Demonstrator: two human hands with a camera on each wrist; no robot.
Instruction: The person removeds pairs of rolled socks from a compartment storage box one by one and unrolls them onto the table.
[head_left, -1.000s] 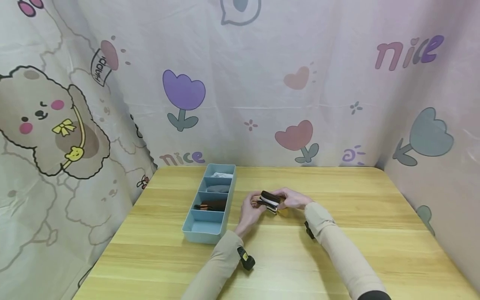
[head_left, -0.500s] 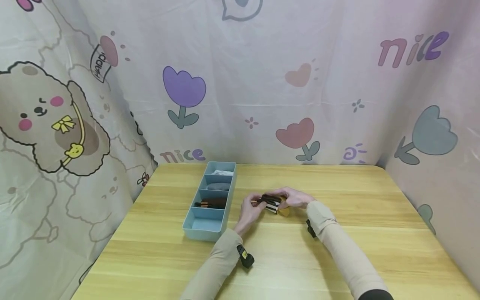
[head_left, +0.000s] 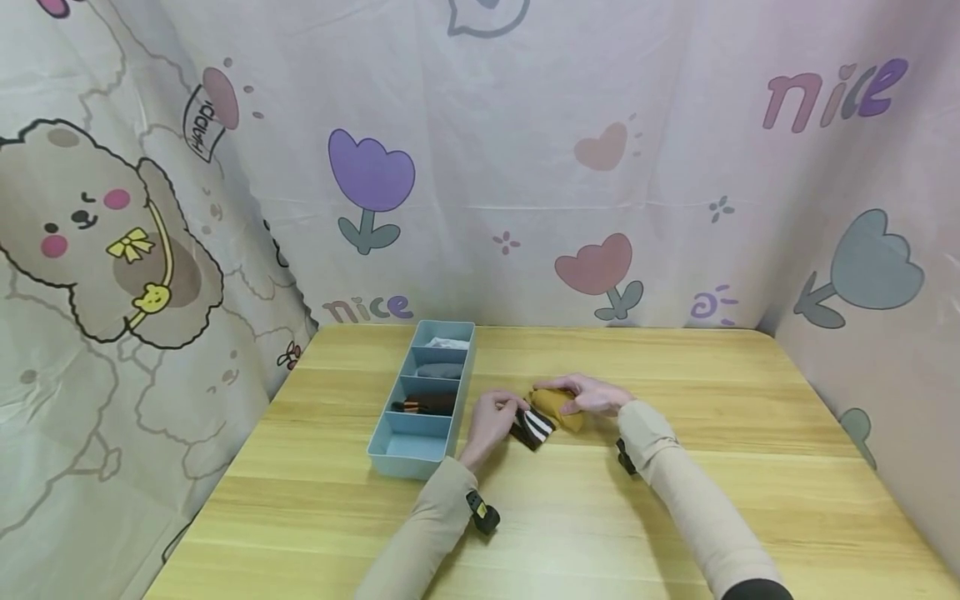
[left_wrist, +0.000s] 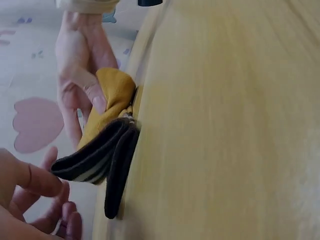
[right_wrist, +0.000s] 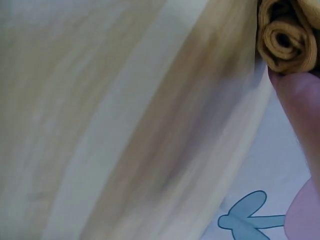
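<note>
A rolled pair of mustard-yellow socks [head_left: 553,403] lies low over the table, its dark cuff [head_left: 534,429] with white stripes fanned out toward the near left. My right hand [head_left: 597,397] holds the yellow roll, thumb on the near side and fingers behind, as the left wrist view shows. At the cuff's left corner, my left hand [head_left: 489,423] pinches the edge between thumb and finger. The right wrist view catches the spiral end of the yellow roll [right_wrist: 290,45] above a finger.
Left of the hands stands a blue tray [head_left: 405,467] with compartments in a row. A white cloth [head_left: 448,343], a grey roll [head_left: 438,371] and a brown roll [head_left: 437,404] with orange stripes fill the far ones; the nearest is bare. A printed curtain [head_left: 480,167] hangs behind the table.
The dark striped cuff, earlier bunched on top between both hands, is now folded out toward the near left, exposing the yellow roll. My left hand has shifted slightly left; the right stays on the roll.
</note>
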